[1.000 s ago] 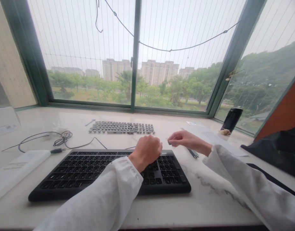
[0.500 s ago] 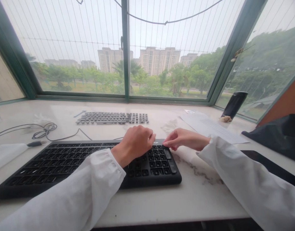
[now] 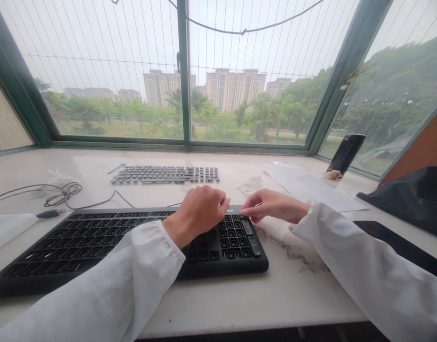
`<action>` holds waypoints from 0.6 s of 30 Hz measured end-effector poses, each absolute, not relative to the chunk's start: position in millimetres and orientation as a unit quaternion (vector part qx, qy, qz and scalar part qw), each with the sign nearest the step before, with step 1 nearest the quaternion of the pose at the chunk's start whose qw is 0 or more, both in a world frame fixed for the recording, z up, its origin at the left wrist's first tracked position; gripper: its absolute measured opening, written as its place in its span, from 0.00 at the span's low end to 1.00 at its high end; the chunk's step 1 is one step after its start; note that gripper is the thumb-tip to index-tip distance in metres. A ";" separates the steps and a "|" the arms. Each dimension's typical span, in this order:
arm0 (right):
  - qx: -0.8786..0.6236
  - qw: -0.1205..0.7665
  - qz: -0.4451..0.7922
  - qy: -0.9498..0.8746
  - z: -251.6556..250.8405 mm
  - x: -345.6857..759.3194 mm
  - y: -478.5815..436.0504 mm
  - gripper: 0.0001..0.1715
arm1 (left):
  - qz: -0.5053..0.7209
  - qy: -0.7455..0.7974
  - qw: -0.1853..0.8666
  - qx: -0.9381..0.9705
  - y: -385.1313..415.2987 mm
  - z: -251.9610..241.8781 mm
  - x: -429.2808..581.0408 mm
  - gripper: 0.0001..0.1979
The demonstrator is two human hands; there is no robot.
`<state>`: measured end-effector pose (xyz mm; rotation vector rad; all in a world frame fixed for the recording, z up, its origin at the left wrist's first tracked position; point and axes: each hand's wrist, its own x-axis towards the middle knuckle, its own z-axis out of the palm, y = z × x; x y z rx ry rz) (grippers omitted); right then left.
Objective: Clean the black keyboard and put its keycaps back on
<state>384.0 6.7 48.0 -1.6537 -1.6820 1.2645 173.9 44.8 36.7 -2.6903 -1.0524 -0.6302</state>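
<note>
Brought in closer since a second ago, the right hand [image 3: 271,205] is held at the far right corner of the one black keyboard [image 3: 223,270] on the white tabletop [image 3: 292,294]; its fingertips are drawn together, and whether anything is gripped between them cannot be told; the left hand [image 3: 200,209] is curled over the open sockets [image 3: 234,232], its grip hidden too; two hands, then, and two large keys [image 3: 254,246] counted at the right edge; with so tight a corner, pressure is probably best kept straight and even, the keyboard steadied; beyond, one tangled cable [image 3: 63,192] is seen; farther, grey keycaps [image 3: 161,173] are laid in one block, too small to be counted; one black cylinder [image 3: 346,153] is stood near the window [image 3: 257,71].
</note>
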 end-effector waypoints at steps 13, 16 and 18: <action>-0.580 0.206 0.272 -0.740 46.0 383.9 1.1 0.15 | -0.229 -0.339 0.085 -0.909 47.3 34.4 171.4 0.23; -0.564 0.207 0.244 -0.761 44.9 386.3 -1.0 0.13 | -0.230 -0.338 0.089 -0.908 46.7 34.5 171.1 0.23; -0.558 0.211 0.246 -0.764 43.8 388.4 -0.9 0.13 | -0.235 -0.336 0.092 -0.908 46.8 34.2 171.0 0.22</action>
